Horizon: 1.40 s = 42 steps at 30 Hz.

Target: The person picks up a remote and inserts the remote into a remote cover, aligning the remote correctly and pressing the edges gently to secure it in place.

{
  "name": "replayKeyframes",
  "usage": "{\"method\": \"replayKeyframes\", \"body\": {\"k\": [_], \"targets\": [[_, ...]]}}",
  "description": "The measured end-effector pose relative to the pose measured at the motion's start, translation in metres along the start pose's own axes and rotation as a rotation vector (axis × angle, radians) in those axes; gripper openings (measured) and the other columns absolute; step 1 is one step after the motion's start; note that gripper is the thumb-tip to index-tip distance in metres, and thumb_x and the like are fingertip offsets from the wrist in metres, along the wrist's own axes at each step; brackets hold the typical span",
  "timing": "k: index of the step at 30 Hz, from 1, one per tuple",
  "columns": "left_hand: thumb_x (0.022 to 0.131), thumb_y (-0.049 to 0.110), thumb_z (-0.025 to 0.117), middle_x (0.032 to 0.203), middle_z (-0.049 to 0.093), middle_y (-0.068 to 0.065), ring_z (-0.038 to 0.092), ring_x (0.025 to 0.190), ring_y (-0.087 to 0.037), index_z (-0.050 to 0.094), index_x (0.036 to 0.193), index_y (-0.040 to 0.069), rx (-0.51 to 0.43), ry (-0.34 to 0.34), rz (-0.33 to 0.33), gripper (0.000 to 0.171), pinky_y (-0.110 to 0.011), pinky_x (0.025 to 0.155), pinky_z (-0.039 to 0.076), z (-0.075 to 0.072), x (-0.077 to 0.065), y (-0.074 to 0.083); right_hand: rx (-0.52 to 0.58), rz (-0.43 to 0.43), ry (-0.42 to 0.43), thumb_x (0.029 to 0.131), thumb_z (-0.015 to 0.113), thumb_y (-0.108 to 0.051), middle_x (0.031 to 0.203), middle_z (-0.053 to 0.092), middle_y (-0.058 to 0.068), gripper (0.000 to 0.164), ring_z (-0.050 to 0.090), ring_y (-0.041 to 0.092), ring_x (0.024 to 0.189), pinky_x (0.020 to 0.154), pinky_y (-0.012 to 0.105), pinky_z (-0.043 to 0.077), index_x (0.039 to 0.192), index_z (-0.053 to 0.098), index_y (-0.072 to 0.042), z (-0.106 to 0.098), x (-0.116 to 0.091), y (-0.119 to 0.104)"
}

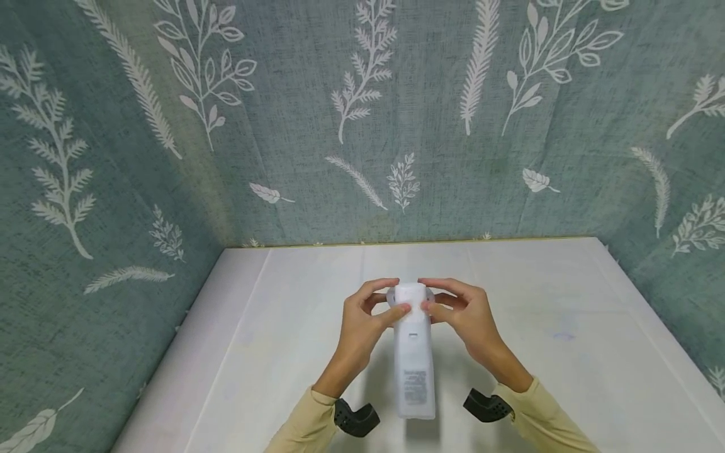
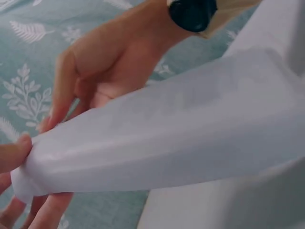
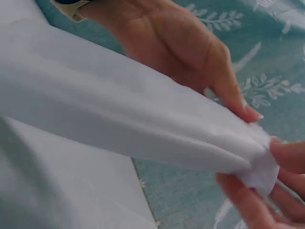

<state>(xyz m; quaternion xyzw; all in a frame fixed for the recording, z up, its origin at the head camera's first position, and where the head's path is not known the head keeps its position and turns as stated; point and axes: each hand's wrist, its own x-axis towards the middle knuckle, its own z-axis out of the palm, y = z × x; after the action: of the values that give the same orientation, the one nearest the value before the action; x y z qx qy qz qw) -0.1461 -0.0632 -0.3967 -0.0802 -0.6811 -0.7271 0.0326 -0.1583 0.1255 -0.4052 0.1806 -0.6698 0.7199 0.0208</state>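
A long white plastic device (image 1: 414,365) with a rounded top and a block of grey print (image 1: 415,385) near its lower end is held between both hands. My left hand (image 1: 362,330) pinches its top from the left, thumb on the near face and fingers reaching behind. From the other side, my right hand (image 1: 474,324) pinches the same end in mirror fashion. Clear round parts (image 1: 391,296) stick out at either side of the top, partly hidden by the fingers. In the left wrist view the white body (image 2: 157,138) runs from the fingertips toward the camera.
A white tabletop (image 1: 272,352) lies beneath the hands, with a shadow under the device. Green fabric walls (image 1: 294,126) with white leaf prints stand behind and at both sides. Each wrist wears a black camera mount (image 1: 355,418).
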Motion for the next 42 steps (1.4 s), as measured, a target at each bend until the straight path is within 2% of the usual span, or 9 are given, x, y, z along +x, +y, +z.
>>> {"method": "replayKeyframes", "body": {"k": [4,9,16,23,29,31,35,38,42], "targets": [[0.079,0.003,0.075,0.120,0.057,-0.008,0.058,0.100,-0.026,0.067,0.116,0.007,-0.030,0.012,0.055,0.038,-0.036,0.063,0.058,0.000,0.001,0.002,0.065,-0.033,-0.001,0.087,0.063,0.004,0.127,0.057,0.021,0.034,0.064,0.024,0.101,0.076,0.039,0.057,0.120,0.058,0.010,-0.003,-0.002,0.003],[0.079,0.000,0.075,0.120,0.058,-0.005,0.057,0.099,-0.024,0.068,0.114,0.007,-0.018,0.012,0.075,0.036,-0.035,0.060,0.058,0.001,0.001,0.002,0.044,-0.099,0.021,0.085,0.065,0.005,0.125,0.057,0.022,0.027,0.064,0.023,0.101,0.075,0.039,0.057,0.111,0.062,0.012,-0.004,-0.004,0.007],[0.077,0.006,0.079,0.121,0.058,-0.004,0.055,0.104,-0.023,0.068,0.117,0.009,0.112,-0.069,0.120,0.041,-0.033,0.083,0.053,0.003,0.003,0.000,0.041,-0.206,0.102,0.082,0.064,0.013,0.112,0.061,0.026,0.011,0.067,0.023,0.090,0.062,0.040,0.058,0.093,0.065,0.014,-0.004,-0.008,0.007],[0.075,0.012,0.081,0.121,0.058,0.003,0.054,0.106,-0.020,0.072,0.109,0.016,0.168,-0.085,0.082,0.036,-0.031,0.076,0.056,-0.001,0.005,0.001,0.058,-0.098,0.109,0.085,0.065,0.006,0.112,0.063,0.019,0.008,0.066,0.025,0.093,0.060,0.042,0.058,0.090,0.063,0.012,-0.001,-0.004,0.006],[0.074,0.015,0.082,0.122,0.058,0.000,0.054,0.107,-0.021,0.072,0.109,0.015,0.176,-0.090,0.068,0.036,-0.033,0.074,0.056,-0.002,0.007,0.004,0.067,-0.042,0.088,0.088,0.064,0.001,0.114,0.063,0.017,0.013,0.066,0.025,0.098,0.062,0.042,0.058,0.093,0.061,0.013,-0.002,-0.001,0.003],[0.075,0.012,0.081,0.123,0.056,-0.003,0.055,0.106,-0.023,0.072,0.110,0.013,0.179,-0.086,0.051,0.036,-0.032,0.073,0.056,-0.001,0.006,0.010,0.061,-0.036,0.064,0.088,0.064,0.001,0.117,0.061,0.020,0.014,0.066,0.025,0.098,0.063,0.042,0.058,0.094,0.061,0.013,-0.003,-0.001,0.002],[0.076,0.010,0.079,0.125,0.050,-0.004,0.054,0.106,-0.025,0.069,0.114,0.013,0.176,-0.077,0.002,0.039,-0.029,0.073,0.056,-0.001,0.006,0.010,0.025,-0.033,0.032,0.087,0.065,0.000,0.122,0.057,0.023,0.016,0.065,0.025,0.098,0.067,0.042,0.058,0.098,0.063,0.012,-0.004,-0.001,-0.001],[0.077,0.010,0.079,0.125,0.048,-0.005,0.055,0.106,-0.024,0.067,0.118,0.016,0.146,-0.068,-0.033,0.043,-0.030,0.072,0.056,-0.001,0.006,0.004,-0.010,-0.060,0.045,0.085,0.067,0.003,0.122,0.056,0.023,0.021,0.064,0.025,0.097,0.070,0.040,0.058,0.105,0.063,0.010,-0.002,-0.002,-0.003],[0.077,0.010,0.078,0.119,0.055,-0.007,0.059,0.100,-0.024,0.063,0.121,0.016,0.103,-0.071,-0.045,0.047,-0.032,0.071,0.056,0.000,0.005,0.002,-0.085,-0.117,0.087,0.082,0.068,0.005,0.115,0.057,0.020,0.027,0.062,0.023,0.097,0.076,0.033,0.057,0.109,0.064,0.007,0.001,-0.003,-0.004]]}}
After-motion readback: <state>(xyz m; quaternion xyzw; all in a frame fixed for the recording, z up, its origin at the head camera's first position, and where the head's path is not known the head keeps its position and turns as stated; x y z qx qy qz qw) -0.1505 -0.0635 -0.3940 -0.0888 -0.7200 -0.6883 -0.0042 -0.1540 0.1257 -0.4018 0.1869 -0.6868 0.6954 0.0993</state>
